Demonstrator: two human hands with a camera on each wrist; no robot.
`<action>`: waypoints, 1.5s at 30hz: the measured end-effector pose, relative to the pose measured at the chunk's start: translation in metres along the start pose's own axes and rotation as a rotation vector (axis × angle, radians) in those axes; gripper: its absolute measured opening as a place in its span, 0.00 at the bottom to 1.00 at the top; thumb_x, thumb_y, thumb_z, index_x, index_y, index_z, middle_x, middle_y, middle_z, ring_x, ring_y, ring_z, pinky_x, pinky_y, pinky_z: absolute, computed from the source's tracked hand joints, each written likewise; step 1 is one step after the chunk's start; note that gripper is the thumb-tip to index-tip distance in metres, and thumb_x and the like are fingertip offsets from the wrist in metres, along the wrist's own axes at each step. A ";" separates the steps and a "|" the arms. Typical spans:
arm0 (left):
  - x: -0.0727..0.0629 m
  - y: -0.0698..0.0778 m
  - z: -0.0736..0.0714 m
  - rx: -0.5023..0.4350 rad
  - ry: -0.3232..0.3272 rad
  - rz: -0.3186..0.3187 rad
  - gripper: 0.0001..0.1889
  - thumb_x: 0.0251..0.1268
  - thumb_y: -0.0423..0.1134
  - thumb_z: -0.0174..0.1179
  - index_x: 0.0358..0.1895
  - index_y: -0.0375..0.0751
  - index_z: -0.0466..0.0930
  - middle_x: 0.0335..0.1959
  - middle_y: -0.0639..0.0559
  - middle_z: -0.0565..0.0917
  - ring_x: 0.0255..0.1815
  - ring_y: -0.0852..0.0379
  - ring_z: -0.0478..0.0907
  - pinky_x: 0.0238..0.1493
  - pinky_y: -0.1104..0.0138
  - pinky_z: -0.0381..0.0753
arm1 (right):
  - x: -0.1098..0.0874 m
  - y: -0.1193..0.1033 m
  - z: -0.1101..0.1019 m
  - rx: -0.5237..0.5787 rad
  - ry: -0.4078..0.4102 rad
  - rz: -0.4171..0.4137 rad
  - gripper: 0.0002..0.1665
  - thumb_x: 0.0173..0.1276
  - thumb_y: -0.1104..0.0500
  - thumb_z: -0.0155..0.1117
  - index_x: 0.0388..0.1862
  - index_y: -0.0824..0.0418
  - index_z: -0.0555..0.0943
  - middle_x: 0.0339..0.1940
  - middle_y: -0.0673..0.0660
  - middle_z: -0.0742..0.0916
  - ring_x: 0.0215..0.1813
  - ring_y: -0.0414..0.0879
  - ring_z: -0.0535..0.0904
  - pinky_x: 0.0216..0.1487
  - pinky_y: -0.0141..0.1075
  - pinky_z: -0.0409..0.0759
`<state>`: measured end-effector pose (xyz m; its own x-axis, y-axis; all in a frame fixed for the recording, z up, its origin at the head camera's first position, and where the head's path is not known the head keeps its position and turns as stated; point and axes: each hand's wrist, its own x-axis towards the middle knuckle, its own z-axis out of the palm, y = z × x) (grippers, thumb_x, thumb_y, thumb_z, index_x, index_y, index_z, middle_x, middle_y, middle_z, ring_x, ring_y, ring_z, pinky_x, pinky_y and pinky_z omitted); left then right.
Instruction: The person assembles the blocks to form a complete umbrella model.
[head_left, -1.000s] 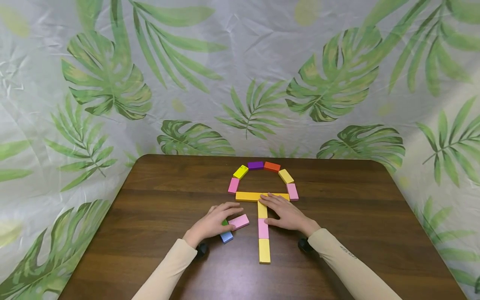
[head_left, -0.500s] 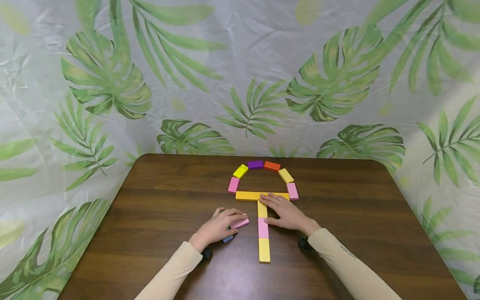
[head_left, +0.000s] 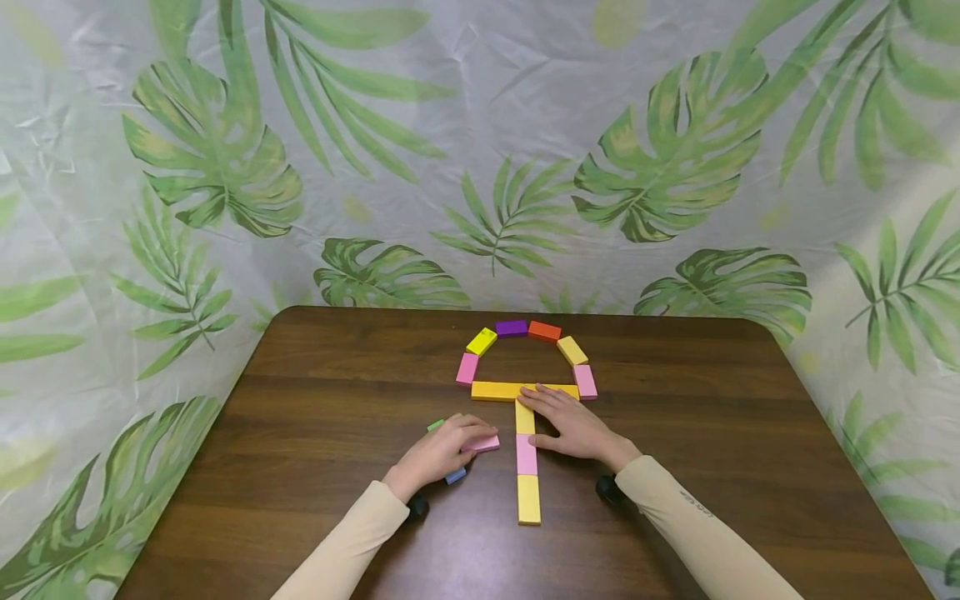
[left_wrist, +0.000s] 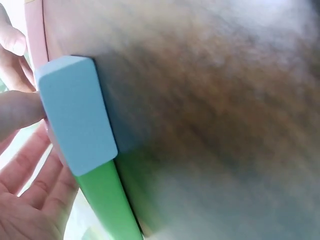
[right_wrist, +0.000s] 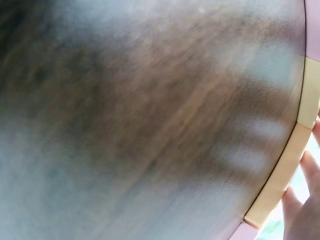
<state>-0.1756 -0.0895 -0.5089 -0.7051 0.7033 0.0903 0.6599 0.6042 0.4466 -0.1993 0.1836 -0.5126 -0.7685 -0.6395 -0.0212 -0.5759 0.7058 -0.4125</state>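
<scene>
My left hand point(head_left: 437, 450) grips a pink block point(head_left: 483, 443) between thumb and fingers, just left of the upright row. A blue block point(left_wrist: 77, 115) and a green block point(left_wrist: 112, 202) lie beside it, partly covered by that hand in the head view. My right hand point(head_left: 573, 425) rests with fairly straight fingers on the orange bar point(head_left: 495, 391) and the top of the row below it. That row runs from a yellow block point(head_left: 525, 421) through a pink block point(head_left: 527, 454) to another yellow block point(head_left: 528, 500).
Above the bar curves an arch of blocks: pink point(head_left: 467, 368), yellow point(head_left: 482, 342), purple point(head_left: 512, 328), red point(head_left: 544, 332), pale yellow point(head_left: 572, 350) and pink point(head_left: 585, 382). Everything lies on a dark wooden table point(head_left: 712, 400). A leaf-patterned cloth point(head_left: 517, 125) hangs behind its far edge.
The left hand has moved slightly right and closed its fingers on the pink block. A bit of the green block now shows beyond the hand. My right hand has stayed put.
</scene>
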 end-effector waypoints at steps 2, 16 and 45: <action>0.000 0.000 0.000 -0.011 0.000 0.003 0.20 0.61 0.27 0.62 0.58 0.39 0.79 0.55 0.49 0.79 0.56 0.52 0.74 0.57 0.63 0.73 | 0.000 0.000 0.000 -0.001 0.001 -0.004 0.43 0.67 0.40 0.57 0.75 0.58 0.61 0.75 0.55 0.63 0.76 0.54 0.51 0.71 0.52 0.48; -0.014 0.012 -0.008 -0.056 0.033 0.082 0.20 0.62 0.27 0.61 0.58 0.38 0.78 0.56 0.50 0.78 0.58 0.54 0.73 0.60 0.63 0.70 | -0.001 0.000 0.001 0.009 0.000 0.002 0.43 0.67 0.40 0.57 0.75 0.58 0.60 0.75 0.55 0.63 0.76 0.54 0.50 0.72 0.53 0.47; -0.056 0.050 0.013 -0.105 -0.028 0.304 0.18 0.59 0.29 0.62 0.53 0.43 0.81 0.52 0.56 0.80 0.57 0.61 0.73 0.59 0.71 0.68 | -0.001 0.001 0.003 0.006 0.010 -0.010 0.43 0.67 0.39 0.57 0.75 0.58 0.61 0.75 0.54 0.63 0.76 0.53 0.50 0.72 0.52 0.47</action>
<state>-0.0994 -0.0941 -0.5033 -0.4713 0.8567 0.2098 0.8078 0.3238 0.4925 -0.1982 0.1845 -0.5161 -0.7659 -0.6430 -0.0078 -0.5815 0.6977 -0.4184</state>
